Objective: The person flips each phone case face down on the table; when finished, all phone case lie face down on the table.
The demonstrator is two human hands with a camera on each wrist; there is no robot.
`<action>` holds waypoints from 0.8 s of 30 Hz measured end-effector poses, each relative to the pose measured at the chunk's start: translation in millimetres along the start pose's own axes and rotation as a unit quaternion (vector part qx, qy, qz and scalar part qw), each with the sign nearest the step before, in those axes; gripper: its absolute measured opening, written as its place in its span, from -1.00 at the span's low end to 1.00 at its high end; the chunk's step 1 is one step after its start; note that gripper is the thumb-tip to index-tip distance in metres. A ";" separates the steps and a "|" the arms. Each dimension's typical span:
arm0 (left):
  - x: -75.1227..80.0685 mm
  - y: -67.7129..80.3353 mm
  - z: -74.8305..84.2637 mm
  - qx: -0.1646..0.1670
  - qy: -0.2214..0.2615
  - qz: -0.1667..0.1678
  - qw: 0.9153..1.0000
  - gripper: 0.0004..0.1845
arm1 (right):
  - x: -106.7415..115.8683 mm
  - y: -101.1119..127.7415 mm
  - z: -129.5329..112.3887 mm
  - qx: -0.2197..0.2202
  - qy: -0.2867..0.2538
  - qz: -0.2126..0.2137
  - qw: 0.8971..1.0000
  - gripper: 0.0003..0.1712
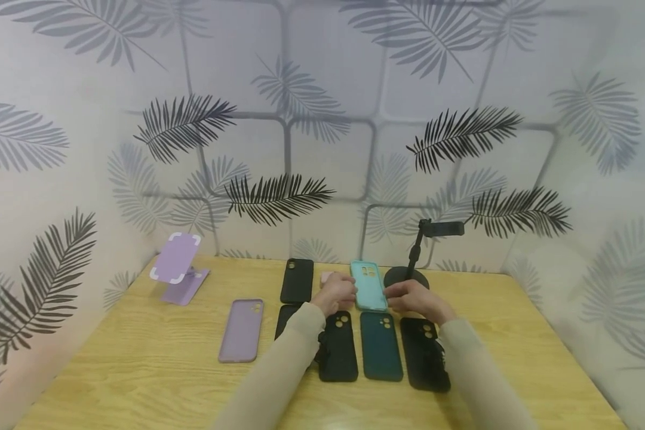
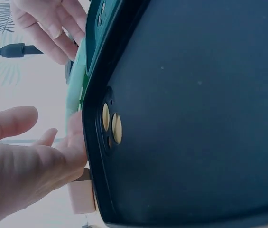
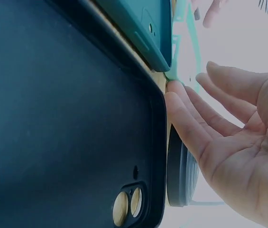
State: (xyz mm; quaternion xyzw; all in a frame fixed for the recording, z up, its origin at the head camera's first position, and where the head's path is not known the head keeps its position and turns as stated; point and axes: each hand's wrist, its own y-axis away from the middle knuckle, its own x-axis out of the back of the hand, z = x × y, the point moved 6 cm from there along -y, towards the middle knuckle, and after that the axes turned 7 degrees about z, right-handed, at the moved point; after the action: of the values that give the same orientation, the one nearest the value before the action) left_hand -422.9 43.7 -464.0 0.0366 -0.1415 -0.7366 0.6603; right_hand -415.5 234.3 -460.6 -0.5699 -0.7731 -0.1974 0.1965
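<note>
One pale turquoise case (image 1: 369,291) with camera holes lies between both hands (image 1: 337,292) (image 1: 418,298), fingers (image 3: 188,124) apart.

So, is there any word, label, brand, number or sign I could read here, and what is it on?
None: no text can be read in any view.
Turquoise case: no legible lettering.
Lilac case: no legible lettering.
Lilac stand: white corner marks, not letters.
Patterned wall: leaves and lines only.
</note>
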 end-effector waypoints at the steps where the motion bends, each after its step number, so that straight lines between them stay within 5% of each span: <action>1: 0.0 -0.6 -0.1 0.001 0.006 0.001 1.000 -0.50 | -0.1 -0.4 -1.0 -0.001 -0.001 -0.001 1.000 -0.54; 8: 0.5 -5.5 -1.9 0.009 0.050 0.007 0.999 -0.44 | -6.1 -4.8 -5.0 -0.014 -0.033 -0.026 0.999 -0.50; 15: -2.8 -5.8 2.0 -0.009 0.109 -0.025 0.994 -0.43 | -12.9 -8.7 -5.8 -0.011 -0.052 -0.039 0.998 -0.42; 24: -8.5 -1.2 6.6 -0.034 0.117 -0.056 0.991 -0.41 | -20.6 -12.2 -10.2 -0.015 -0.086 -0.033 0.996 -0.39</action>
State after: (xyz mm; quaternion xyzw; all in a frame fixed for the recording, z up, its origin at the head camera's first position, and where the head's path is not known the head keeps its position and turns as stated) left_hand -424.6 53.1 -459.2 0.1080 -0.0362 -0.7672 0.6312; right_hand -420.8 209.0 -463.9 -0.5615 -0.8028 -0.1651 0.1140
